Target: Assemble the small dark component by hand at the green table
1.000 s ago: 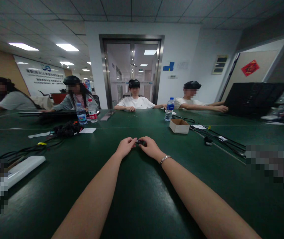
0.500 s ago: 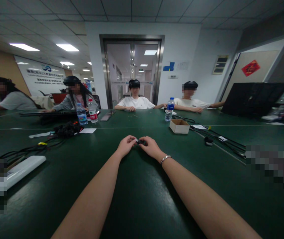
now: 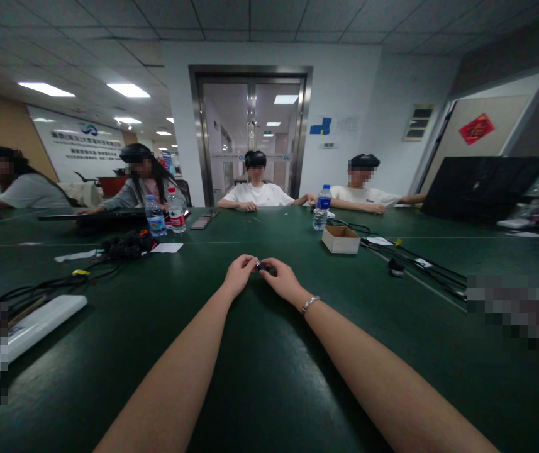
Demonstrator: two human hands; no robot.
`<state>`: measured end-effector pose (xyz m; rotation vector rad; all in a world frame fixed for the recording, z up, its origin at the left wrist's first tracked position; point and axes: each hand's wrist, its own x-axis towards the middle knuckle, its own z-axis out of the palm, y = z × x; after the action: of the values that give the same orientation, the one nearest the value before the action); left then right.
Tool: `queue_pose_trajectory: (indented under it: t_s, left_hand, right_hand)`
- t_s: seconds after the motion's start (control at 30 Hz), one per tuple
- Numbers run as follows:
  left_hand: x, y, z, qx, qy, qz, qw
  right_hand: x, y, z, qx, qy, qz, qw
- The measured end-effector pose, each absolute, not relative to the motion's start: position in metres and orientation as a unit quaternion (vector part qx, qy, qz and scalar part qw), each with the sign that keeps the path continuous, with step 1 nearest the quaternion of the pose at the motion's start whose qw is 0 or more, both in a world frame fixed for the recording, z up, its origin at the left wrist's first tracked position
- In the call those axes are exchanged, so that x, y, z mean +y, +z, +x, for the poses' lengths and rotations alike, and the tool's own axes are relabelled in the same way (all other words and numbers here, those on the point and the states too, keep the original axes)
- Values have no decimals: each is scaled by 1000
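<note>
Over the middle of the green table [image 3: 250, 352], my two hands meet at a small dark object [image 3: 261, 267] with a shiny silvery end. It is too small and too covered by fingers for me to tell its kind. My left hand [image 3: 241, 275] pinches the silvery end between thumb and fingertips. From the other side, my right hand [image 3: 284, 277] is closed on the dark part, its fingers curled. A silver bracelet [image 3: 311, 304] circles my right wrist.
An open cardboard box [image 3: 341, 241] and a water bottle [image 3: 322, 207] stand ahead to the right, beside black cables [image 3: 405, 251]. Two bottles [image 3: 156, 217] and a black cable bundle [image 3: 127, 245] are at left. A white power strip [image 3: 47, 321] lies nearer. Several people sit opposite.
My fingers have shifted slightly around the small dark object, and less of its black part shows. My right hand has moved a little left. Across the table, a person's arm has moved slightly.
</note>
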<state>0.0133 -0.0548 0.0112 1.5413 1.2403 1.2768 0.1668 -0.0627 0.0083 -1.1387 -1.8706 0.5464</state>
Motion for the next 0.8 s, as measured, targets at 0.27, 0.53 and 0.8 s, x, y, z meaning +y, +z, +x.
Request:
queue_pose_trajectory:
  t_s: [0.27, 0.53, 0.8]
  left_hand:
    - [-53, 8, 52, 500, 552, 545, 385]
    - [-67, 18, -25, 671, 323, 660, 105]
    - [-126, 26, -240, 791, 123, 599, 6]
  right_hand:
    - [-62, 3, 153, -648, 359, -464, 487]
    - [-56, 26, 195, -765, 242, -471, 366]
    - [-56, 50, 386, -599, -199, -756, 174]
